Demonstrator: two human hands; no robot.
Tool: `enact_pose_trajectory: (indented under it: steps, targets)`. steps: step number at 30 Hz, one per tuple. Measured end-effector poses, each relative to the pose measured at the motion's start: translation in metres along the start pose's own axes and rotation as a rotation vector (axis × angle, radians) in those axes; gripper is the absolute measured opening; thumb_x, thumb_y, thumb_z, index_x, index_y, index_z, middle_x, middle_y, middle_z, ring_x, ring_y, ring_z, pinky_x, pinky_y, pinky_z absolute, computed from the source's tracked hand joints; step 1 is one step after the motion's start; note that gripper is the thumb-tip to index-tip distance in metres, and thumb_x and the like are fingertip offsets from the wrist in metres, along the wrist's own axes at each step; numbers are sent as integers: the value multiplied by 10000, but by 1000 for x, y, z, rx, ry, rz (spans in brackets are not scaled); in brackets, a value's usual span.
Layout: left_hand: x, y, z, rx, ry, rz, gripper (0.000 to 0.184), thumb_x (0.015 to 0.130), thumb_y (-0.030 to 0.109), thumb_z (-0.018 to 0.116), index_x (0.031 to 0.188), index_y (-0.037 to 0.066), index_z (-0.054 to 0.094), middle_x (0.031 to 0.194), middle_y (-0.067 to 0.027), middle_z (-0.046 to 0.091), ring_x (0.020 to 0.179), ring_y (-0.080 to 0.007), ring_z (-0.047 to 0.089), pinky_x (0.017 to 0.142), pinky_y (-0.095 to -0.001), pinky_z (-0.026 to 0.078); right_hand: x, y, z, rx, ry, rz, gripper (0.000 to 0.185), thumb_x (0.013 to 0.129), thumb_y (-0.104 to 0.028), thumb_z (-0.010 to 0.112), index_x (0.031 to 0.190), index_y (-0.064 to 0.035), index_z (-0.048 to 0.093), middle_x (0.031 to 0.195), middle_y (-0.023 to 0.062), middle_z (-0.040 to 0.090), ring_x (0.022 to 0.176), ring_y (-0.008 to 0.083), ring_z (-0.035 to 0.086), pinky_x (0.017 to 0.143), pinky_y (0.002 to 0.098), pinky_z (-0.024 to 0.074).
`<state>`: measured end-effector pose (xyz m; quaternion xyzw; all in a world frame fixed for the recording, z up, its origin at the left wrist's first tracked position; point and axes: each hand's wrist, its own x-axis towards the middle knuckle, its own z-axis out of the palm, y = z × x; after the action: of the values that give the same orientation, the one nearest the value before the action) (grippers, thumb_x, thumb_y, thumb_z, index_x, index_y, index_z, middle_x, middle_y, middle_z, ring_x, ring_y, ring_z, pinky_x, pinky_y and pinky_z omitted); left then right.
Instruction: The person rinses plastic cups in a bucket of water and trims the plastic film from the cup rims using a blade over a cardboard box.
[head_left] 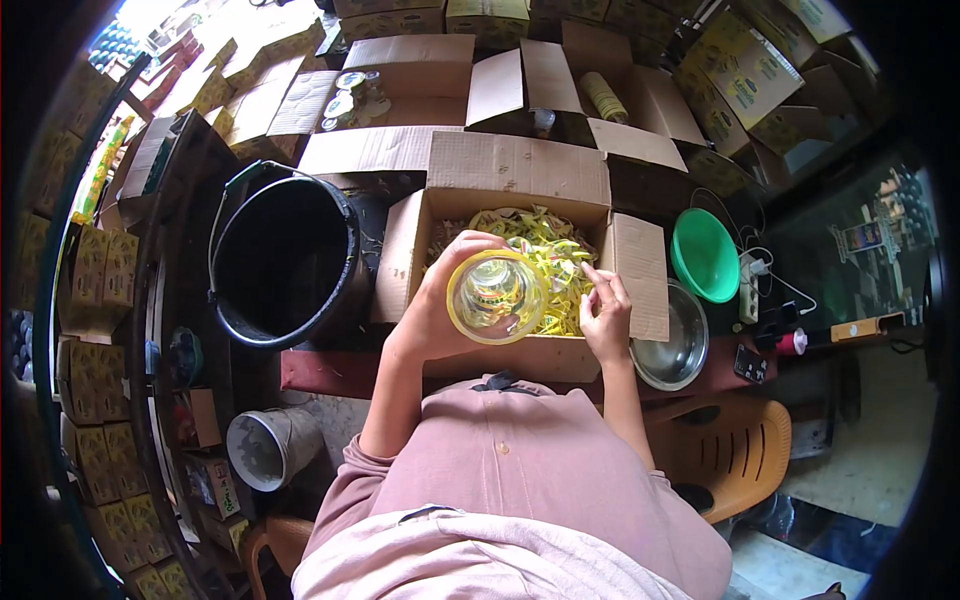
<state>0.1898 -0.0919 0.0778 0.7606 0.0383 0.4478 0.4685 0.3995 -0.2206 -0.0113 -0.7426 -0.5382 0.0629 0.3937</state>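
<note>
My left hand [437,305] is wrapped round a clear plastic jar [490,300] with a yellow rim. The jar's mouth tilts up toward me, and a little print shows through its wall. Beneath it stands an open cardboard box [518,165] holding a heap of small yellow-green packets [562,250]. My right hand [607,308] is over the right side of this heap, its fingers curled toward the thumb. Whatever those fingers pinch, if anything, is too small to make out.
A black bucket [225,300] stands left of the box. To the right are a green bowl [705,255] and a steel bowl [690,345]. Behind, one open carton [410,65] holds jars, another [650,100] a stack of lids. An orange chair [765,450] is beside me.
</note>
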Motion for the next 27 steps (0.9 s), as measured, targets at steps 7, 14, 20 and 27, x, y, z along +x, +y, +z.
enact_pose_trajectory:
  steps: [7,14,20,27]
  targets:
    - [0,0,-2,-75,33,22,620,550,44,764,1076,45,436,1042,-140,491,996,-253,520,844,-346,441,10,-17,-1,9,-46,-79,465,678,-22,634,1132,-41,535,1121,141,518,1011,281,534,887,338,417]
    - [-2,-7,-6,-105,100,67,656,538,12,762,1094,46,414,1060,-139,460,1016,-263,507,875,-368,441,21,-43,1,432,-104,89,376,766,-174,643,1103,-32,557,1062,119,550,950,214,554,810,321,452]
    - [-7,-23,-10,-20,192,-41,679,516,10,762,1098,59,416,1085,-115,451,1014,-225,478,899,-333,406,14,-33,-21,231,49,81,228,809,-96,567,1025,-34,604,960,101,580,815,178,566,753,300,448]
    - [-16,-36,10,-103,79,-403,707,557,20,751,1157,53,379,1049,-58,496,1029,-156,489,907,-290,393,-48,38,-68,-434,-25,189,202,624,57,485,704,-80,609,906,83,514,895,270,477,797,382,385]
